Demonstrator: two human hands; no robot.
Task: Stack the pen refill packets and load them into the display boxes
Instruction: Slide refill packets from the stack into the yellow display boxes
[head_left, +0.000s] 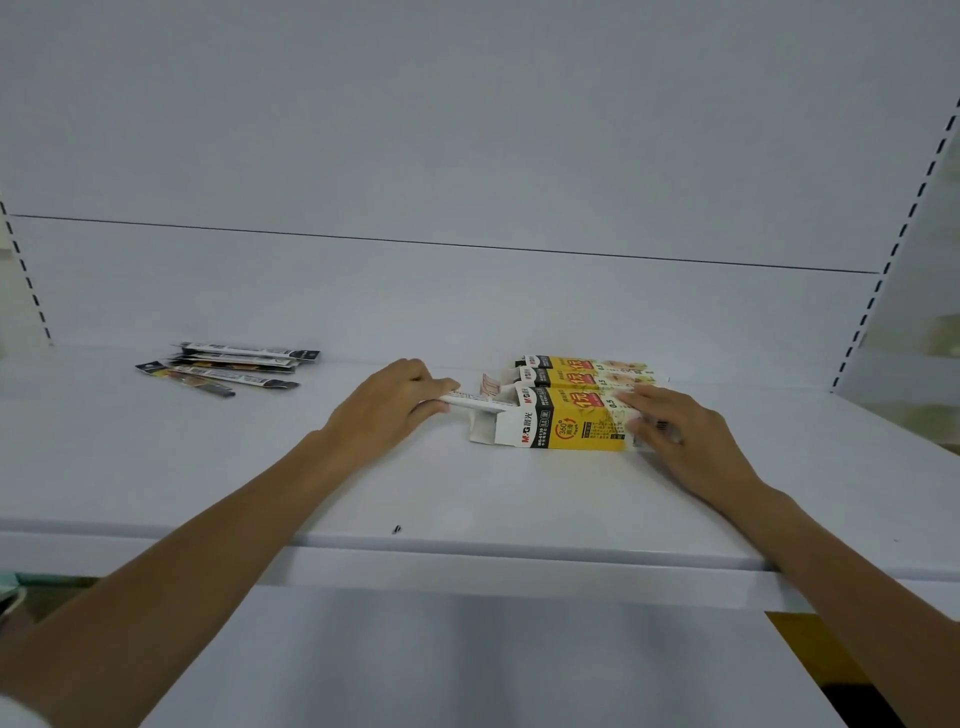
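We look down at a white shelf (467, 493) with both of a person's bare forearms reaching in from below. The left hand (387, 402) has its fingers curled round a bundle of refill packets (470, 402), pinching it between thumb and fingers. The far end of the bundle is inside the open left end of the nearest display box (566, 423). This box is yellow, black and white, lies on its side on the shelf, and has its end flaps folded outward. The right hand (675, 431) rests on the box's right end, with its fingers straight and slightly spread over the top and the thumb along the front face.

Just behind it, touching side by side, lie two more display boxes (579, 370) of the same design. Well apart to the left, near the back of the shelf, we see a loose pile of packets (228, 366) lying flat and overlapping one another.
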